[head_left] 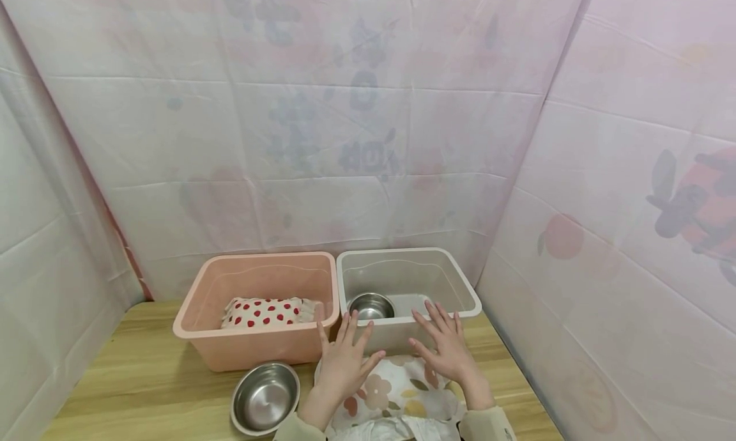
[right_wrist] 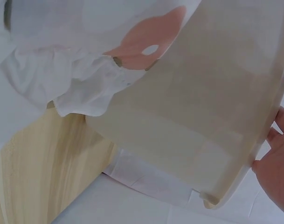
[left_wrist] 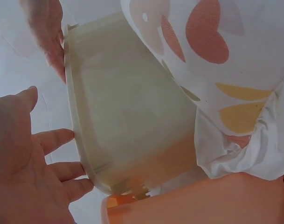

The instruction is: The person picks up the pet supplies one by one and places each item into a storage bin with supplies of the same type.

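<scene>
My left hand [head_left: 342, 366] is spread, its fingertips close to the front rim of a pale grey bin [head_left: 397, 323]. In the left wrist view, the fingers appear at the rim; whether they press on it I cannot tell. Farther right along that rim is my right hand [head_left: 450, 353], also with straight, spread fingers and nothing held. Below both hands a white floral pillow [head_left: 376, 391] with ruffled ends lies before the bin, partly covered by the left hand. Inside the bin sits a steel bowl [head_left: 372, 307].
A pink bin [head_left: 259, 348] stands against the grey one on the left, holding a cream pillow with red spots [head_left: 264, 312]. Another steel bowl [head_left: 266, 399] is on the wooden table [head_left: 138, 377] in front. Printed cloth walls [head_left: 322, 140] rise behind and at both sides.
</scene>
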A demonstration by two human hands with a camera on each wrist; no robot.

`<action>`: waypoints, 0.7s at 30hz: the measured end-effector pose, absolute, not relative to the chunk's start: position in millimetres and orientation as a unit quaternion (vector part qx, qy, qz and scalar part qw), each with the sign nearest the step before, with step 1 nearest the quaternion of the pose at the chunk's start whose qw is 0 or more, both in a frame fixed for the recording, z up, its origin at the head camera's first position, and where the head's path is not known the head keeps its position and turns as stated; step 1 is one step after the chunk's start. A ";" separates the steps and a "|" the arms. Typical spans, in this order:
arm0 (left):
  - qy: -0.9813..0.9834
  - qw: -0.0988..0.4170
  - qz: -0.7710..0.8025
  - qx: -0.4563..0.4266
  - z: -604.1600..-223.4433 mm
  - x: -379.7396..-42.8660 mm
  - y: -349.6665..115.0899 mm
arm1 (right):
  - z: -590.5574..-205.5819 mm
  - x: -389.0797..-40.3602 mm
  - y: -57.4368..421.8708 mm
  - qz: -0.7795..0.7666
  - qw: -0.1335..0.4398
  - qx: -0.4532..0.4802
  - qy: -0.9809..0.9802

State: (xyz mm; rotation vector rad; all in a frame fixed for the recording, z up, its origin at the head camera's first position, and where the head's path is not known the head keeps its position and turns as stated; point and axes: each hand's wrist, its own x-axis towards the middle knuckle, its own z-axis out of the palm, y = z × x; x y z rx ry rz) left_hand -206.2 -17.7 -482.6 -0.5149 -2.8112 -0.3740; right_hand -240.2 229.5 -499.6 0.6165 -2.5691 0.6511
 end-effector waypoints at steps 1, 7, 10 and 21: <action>-0.967 0.133 -0.128 -0.178 -482.8 -206.2 -18.1 | -499.5 -240.1 229.6 0.234 0.210 0.222 -0.923; -0.961 0.148 -0.145 -0.184 -486.2 -207.6 -21.9 | -499.4 -240.4 234.6 0.230 0.230 0.210 -0.922; -0.957 0.156 -0.161 -0.184 -486.8 -208.2 -24.9 | -497.8 -240.3 239.5 0.229 0.230 0.198 -0.925; -0.943 0.188 -0.211 -0.174 -483.5 -207.4 -37.1 | -491.7 -242.0 256.4 0.221 0.204 0.157 -0.941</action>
